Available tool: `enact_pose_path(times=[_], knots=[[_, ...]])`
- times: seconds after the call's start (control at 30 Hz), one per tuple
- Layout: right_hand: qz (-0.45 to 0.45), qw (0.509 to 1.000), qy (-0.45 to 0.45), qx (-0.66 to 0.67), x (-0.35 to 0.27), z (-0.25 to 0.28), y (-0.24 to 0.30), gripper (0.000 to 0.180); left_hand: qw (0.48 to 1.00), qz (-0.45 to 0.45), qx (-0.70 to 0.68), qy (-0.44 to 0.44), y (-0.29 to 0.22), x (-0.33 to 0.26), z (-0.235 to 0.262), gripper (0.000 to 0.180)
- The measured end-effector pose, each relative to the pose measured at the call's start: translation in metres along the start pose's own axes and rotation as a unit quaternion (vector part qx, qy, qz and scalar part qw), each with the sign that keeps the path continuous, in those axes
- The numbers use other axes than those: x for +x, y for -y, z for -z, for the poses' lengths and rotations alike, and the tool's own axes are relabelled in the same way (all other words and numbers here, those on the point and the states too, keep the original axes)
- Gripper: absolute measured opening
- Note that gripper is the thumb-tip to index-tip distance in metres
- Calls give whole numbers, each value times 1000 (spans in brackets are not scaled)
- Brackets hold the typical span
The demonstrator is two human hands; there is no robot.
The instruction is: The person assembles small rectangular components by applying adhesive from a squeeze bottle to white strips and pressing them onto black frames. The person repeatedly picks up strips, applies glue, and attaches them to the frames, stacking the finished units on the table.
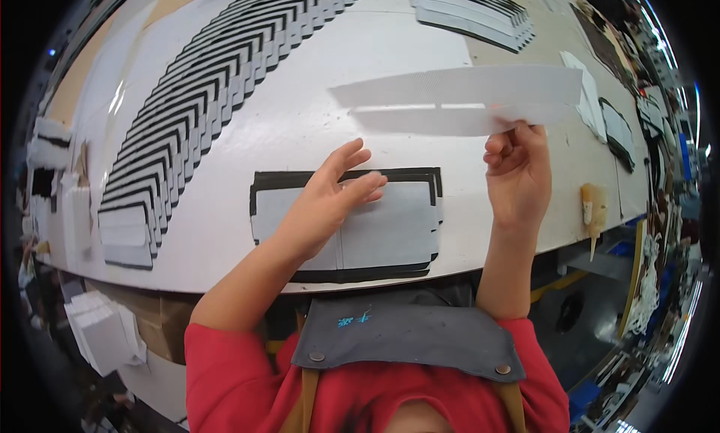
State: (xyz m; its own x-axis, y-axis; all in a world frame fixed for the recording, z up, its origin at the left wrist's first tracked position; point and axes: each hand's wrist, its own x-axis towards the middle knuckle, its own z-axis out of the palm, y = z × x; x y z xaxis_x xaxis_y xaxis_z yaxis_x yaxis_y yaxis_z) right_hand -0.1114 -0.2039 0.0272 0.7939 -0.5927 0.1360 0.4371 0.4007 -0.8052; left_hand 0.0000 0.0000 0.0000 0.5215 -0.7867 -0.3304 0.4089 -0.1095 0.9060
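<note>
Beyond the panel (390, 227), my right fingers (504, 149) pinch a sheet (457, 88), likely light, bendy, best edge-held. My left fingers (362, 187) spread empty above the panel.

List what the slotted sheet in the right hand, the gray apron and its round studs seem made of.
Slotted sheet: probably thin plastic with a matte finish; it is translucent, with part of the right hand showing faintly through.
Gray apron: perhaps leather or coated fabric, low sheen; its surface looks smooth and lightly creased.
Round studs: likely metal, shiny; they catch light.
</note>
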Motion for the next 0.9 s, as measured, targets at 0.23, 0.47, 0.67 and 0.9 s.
enact_pose_path(times=[0.23, 0.47, 0.67, 0.9], knots=[[-116, 988, -72, 70, -26, -21, -34, 22, 974, -104, -117, -167, 15, -24, 28, 20], [-82, 984, -96, -124, -36, -11, -33, 42, 951, -176, -23, -253, 23, -49, 32, 19], [-123, 946, -78, -288, -78, -12, -43, 56, 943, -184, 79, -267, 51, -86, 62, 22], [-157, 906, -3, -393, -98, -4, -49, 42, 871, -152, 393, -253, 45, -99, 69, 17]])
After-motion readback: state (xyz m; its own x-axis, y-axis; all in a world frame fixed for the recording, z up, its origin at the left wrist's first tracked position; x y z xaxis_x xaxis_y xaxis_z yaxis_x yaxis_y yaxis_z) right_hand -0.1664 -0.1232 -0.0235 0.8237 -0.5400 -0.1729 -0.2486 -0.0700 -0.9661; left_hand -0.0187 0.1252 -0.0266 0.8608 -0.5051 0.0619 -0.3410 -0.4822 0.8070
